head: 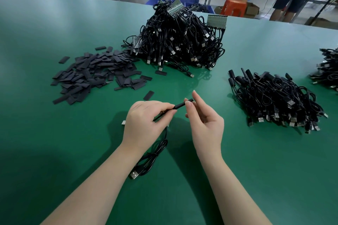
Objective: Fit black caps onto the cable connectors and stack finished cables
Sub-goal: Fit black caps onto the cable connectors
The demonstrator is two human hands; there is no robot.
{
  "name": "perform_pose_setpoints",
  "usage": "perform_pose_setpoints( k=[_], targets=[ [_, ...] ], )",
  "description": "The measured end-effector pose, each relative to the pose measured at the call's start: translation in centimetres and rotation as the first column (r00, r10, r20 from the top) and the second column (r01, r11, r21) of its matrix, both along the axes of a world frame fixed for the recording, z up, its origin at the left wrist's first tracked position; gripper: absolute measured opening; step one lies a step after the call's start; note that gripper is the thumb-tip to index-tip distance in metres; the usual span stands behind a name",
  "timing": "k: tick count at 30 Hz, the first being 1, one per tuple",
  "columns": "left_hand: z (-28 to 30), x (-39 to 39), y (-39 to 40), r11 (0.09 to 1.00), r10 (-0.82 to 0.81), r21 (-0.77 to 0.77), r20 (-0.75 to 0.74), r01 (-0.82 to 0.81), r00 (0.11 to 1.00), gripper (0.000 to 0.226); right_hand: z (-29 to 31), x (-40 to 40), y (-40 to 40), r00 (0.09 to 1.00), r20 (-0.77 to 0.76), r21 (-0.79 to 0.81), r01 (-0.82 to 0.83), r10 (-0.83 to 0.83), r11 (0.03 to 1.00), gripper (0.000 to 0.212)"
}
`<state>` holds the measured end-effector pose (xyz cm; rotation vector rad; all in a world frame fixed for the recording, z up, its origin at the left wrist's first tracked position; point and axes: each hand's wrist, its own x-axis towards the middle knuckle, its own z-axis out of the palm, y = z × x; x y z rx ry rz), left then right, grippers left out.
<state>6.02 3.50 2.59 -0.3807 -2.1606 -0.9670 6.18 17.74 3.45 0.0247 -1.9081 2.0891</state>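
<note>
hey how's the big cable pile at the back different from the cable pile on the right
The back pile is taller, a tangled mound; the right pile lies low and flat. The back pile carries pale strip boards on its cable ends; the right pile shows black caps there instead. Both hold black cables with USB plugs on the green table.

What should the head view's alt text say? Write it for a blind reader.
Two bare hands fit a black cap onto a cable: left hand pinches the cable, right hand grips the cap. Loose caps, an uncapped cable heap and a finished stack lie on the green table.
</note>
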Motion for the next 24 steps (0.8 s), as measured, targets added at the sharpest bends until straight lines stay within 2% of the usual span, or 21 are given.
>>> perform_pose_setpoints(
  k=[5,13,24],
  targets=[
    [-0.19,0.07,0.19,1.0,0.015,0.025,-0.023,-0.014,1.0,0.01,-0.5,-0.02,-0.11,0.999,-0.036,0.076,-0.014,0.017,0.997,0.038],
    [-0.27,0.08,0.09,0.997,0.029,0.07,-0.022,-0.028,0.999,0.012,-0.69,0.0,-0.18,0.998,-0.062,0.165,-0.022,0.033,0.986,0.042],
    [-0.04,0.08,0.27,0.995,-0.023,0.094,0.085,0.015,0.996,0.012,-0.1,-0.07,-0.02,0.999,-0.025,0.105,-0.045,0.048,0.993,0.04]
  ],
)
